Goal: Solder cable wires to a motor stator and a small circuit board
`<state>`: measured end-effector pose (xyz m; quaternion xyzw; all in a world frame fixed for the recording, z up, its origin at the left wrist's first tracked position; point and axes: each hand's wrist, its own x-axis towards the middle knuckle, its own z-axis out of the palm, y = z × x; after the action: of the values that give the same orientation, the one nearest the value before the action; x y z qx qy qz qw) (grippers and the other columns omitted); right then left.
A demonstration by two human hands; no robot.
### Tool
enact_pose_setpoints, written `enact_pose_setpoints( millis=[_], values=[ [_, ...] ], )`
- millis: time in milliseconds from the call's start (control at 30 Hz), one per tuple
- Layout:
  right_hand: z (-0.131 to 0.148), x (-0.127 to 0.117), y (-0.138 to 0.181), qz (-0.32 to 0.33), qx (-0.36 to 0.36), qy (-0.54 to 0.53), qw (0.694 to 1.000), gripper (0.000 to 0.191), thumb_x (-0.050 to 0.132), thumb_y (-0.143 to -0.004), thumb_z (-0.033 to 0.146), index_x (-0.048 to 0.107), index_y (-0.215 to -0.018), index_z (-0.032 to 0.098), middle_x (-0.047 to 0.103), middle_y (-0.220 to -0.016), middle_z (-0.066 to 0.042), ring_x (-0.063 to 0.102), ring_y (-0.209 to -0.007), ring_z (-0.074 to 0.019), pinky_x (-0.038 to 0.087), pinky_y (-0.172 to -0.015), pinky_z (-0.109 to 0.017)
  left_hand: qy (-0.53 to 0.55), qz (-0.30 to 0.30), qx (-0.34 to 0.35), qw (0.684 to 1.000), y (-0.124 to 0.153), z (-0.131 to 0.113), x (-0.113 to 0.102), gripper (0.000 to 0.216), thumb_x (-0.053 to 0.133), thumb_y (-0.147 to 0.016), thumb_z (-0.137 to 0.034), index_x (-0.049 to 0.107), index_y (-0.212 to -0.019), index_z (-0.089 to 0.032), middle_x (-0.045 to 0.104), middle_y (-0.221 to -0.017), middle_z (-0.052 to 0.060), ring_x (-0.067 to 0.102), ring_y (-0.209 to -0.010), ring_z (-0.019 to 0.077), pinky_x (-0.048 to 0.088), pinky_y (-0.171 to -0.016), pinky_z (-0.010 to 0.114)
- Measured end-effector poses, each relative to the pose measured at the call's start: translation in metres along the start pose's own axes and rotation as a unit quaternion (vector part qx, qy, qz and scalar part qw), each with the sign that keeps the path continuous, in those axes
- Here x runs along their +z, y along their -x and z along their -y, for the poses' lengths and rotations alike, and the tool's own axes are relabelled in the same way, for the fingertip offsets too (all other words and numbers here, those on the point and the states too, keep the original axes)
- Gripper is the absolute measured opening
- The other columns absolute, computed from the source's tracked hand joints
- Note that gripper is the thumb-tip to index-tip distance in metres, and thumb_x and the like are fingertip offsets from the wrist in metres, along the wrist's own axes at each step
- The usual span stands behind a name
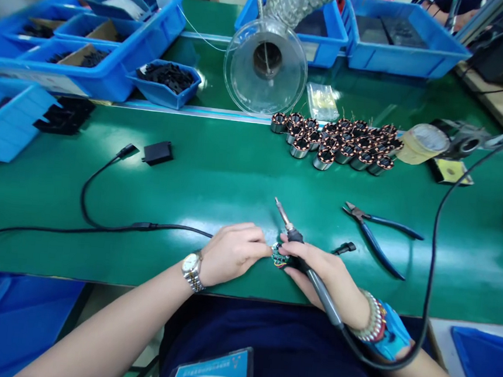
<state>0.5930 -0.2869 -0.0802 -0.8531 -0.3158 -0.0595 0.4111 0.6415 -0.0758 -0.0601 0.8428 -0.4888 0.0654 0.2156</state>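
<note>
Near the bench's front edge, my left hand (236, 252) is closed, its fingertips at the left rim of a small green circuit board (279, 256) with coloured wires. A black cable (177, 227) runs leftward from under that hand. My right hand (321, 268) is wrapped round a soldering iron (294, 233), whose tip points up and to the left, away from the board. The fingertips of this hand also touch the board's right side. Just right of it lies a short black connector (344, 248). Blue-handled cutters (375, 234) rest open farther right.
Copper-wound motor stators (346, 144) stand grouped at the back, beside a round yellowish container (423, 143). A clear fume extractor hood (265, 66) hangs behind. Blue parts bins (166, 84) line the left. A black box (158, 153) lies left of centre. The iron's cord (436, 228) loops at right.
</note>
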Motion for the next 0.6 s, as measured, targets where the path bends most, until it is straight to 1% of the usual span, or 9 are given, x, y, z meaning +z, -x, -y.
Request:
enact_pose_setpoints(
  millis=[100, 167, 267, 333, 433, 600],
  values=[
    [-0.0008, 0.0007, 0.0000, -0.013, -0.003, -0.002, 1.000, 0.036, 0.049, -0.082, 0.010, 0.044, -0.116, 0.019, 0.059, -0.108, -0.008, 0.058, -0.098, -0.0162, 0.050, -0.085, -0.031, -0.102, -0.005, 0.026, 0.994, 0.0011, -0.0063, 0.0014, 0.032, 0.036, -0.089, -0.015, 0.064, -0.075, -0.020, 0.056, -0.064, 0.002, 0.046, -0.058, 0.0137, 0.035, -0.049, 0.025],
    [-0.0009, 0.0008, -0.0002, -0.015, -0.007, 0.000, 1.000, 0.036, 0.048, -0.082, 0.010, 0.044, -0.117, 0.019, 0.059, -0.110, -0.008, 0.058, -0.099, -0.0163, 0.049, -0.086, -0.031, -0.113, -0.004, 0.021, 0.993, 0.0027, -0.0099, 0.0014, 0.029, 0.037, -0.089, -0.015, 0.063, -0.078, -0.019, 0.058, -0.067, 0.002, 0.048, -0.061, 0.0146, 0.037, -0.051, 0.025],
    [-0.0004, 0.0003, -0.0002, -0.015, -0.012, 0.000, 1.000, 0.035, 0.048, -0.082, 0.010, 0.045, -0.116, 0.017, 0.058, -0.111, -0.009, 0.058, -0.101, -0.0170, 0.049, -0.087, -0.031, -0.026, 0.001, -0.020, 0.999, 0.0053, -0.0108, -0.0009, 0.017, 0.044, -0.088, -0.018, 0.061, -0.088, -0.016, 0.062, -0.082, 0.004, 0.054, -0.074, 0.0153, 0.045, -0.067, 0.026],
    [0.0000, -0.0001, -0.0003, -0.015, -0.013, -0.002, 1.000, 0.034, 0.048, -0.082, 0.010, 0.045, -0.115, 0.017, 0.059, -0.111, -0.009, 0.058, -0.100, -0.0169, 0.049, -0.086, -0.030, 0.042, 0.010, -0.036, 0.998, 0.0060, -0.0088, -0.0027, 0.014, 0.046, -0.087, -0.019, 0.060, -0.090, -0.015, 0.062, -0.087, 0.005, 0.055, -0.080, 0.0145, 0.046, -0.074, 0.026],
    [0.0004, -0.0008, -0.0010, -0.011, -0.010, -0.005, 1.000, 0.034, 0.048, -0.081, 0.009, 0.045, -0.114, 0.018, 0.059, -0.110, -0.009, 0.058, -0.099, -0.0170, 0.049, -0.085, -0.030, 0.082, 0.021, -0.046, 0.995, 0.0050, -0.0068, -0.0031, 0.014, 0.046, -0.087, -0.019, 0.060, -0.086, -0.016, 0.061, -0.086, 0.004, 0.055, -0.079, 0.0138, 0.046, -0.074, 0.026],
    [0.0004, -0.0010, -0.0020, -0.010, -0.010, -0.010, 1.000, 0.035, 0.047, -0.081, 0.009, 0.045, -0.115, 0.018, 0.059, -0.109, -0.009, 0.059, -0.098, -0.0168, 0.049, -0.084, -0.029, 0.075, 0.040, -0.077, 0.993, 0.0028, -0.0104, 0.0023, 0.015, 0.046, -0.087, -0.017, 0.059, -0.081, -0.014, 0.057, -0.083, 0.006, 0.053, -0.078, 0.0159, 0.045, -0.071, 0.028]
  ],
)
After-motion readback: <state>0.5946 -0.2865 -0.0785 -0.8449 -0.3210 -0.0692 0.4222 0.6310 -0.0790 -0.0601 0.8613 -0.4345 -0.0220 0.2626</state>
